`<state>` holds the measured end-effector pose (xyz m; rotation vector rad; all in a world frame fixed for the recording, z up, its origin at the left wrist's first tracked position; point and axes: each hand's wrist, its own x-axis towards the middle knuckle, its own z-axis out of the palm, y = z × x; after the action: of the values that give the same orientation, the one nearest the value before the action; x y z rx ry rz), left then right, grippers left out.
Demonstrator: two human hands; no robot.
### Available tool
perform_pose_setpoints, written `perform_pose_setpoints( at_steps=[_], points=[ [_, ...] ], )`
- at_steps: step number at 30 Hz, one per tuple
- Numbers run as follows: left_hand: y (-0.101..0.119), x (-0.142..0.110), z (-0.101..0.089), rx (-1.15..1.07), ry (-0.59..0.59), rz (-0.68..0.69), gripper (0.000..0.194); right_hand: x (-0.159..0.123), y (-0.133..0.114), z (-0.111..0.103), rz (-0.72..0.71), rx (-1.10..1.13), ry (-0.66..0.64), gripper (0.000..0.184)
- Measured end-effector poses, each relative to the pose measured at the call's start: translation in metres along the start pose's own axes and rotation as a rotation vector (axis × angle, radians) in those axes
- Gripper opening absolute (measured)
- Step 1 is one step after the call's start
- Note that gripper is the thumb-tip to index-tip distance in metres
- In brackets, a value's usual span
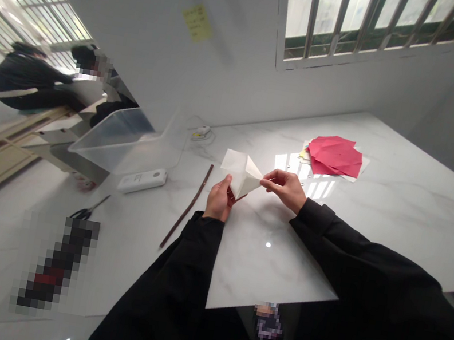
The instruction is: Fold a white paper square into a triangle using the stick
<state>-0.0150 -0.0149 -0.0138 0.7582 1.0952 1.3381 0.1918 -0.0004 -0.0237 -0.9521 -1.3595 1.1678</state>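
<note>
A folded sheet of white paper (242, 171) is held up above the white marble table (396, 221). My left hand (219, 197) grips its lower corner, fingers closed, with a bit of red showing under the thumb. My right hand (285, 188) pinches the paper's right point between thumb and fingers. Both sleeves are black.
A stack of red paper sheets (334, 155) lies at the far right. A clear plastic bin (123, 138), a white box-shaped device (142, 180), a thin brown stick (186, 207) and scissors (87, 209) lie to the left. Two people sit at back left (41, 82).
</note>
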Motion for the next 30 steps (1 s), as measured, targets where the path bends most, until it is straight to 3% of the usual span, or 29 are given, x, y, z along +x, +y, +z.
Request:
perform_pose_setpoints(
  at_steps=[8,16,18,21,22,26,30],
  points=[
    [-0.003,-0.003,0.0,0.055,-0.126,0.012,0.058,-0.005,-0.001,0.002,-0.061,-0.059,-0.171,0.048],
    [-0.007,0.0,-0.001,0.094,-0.165,0.048,0.061,-0.002,0.006,0.001,-0.035,-0.016,-0.118,0.046],
    [-0.008,0.0,-0.002,0.132,-0.166,0.065,0.062,-0.002,0.005,0.001,-0.037,0.006,-0.091,0.055],
    [-0.01,0.001,-0.003,0.197,-0.158,0.106,0.061,-0.002,0.004,0.001,0.016,0.046,-0.064,0.088],
    [-0.011,0.001,-0.004,0.215,-0.161,0.115,0.06,-0.002,0.004,0.001,0.043,0.053,-0.071,0.089],
    [-0.011,-0.001,-0.005,0.298,-0.231,0.131,0.056,-0.004,0.008,0.003,0.087,0.055,-0.145,0.057],
    [-0.012,-0.001,-0.005,0.369,-0.305,0.129,0.054,-0.004,0.01,0.003,0.13,-0.013,-0.101,0.053]
  ],
)
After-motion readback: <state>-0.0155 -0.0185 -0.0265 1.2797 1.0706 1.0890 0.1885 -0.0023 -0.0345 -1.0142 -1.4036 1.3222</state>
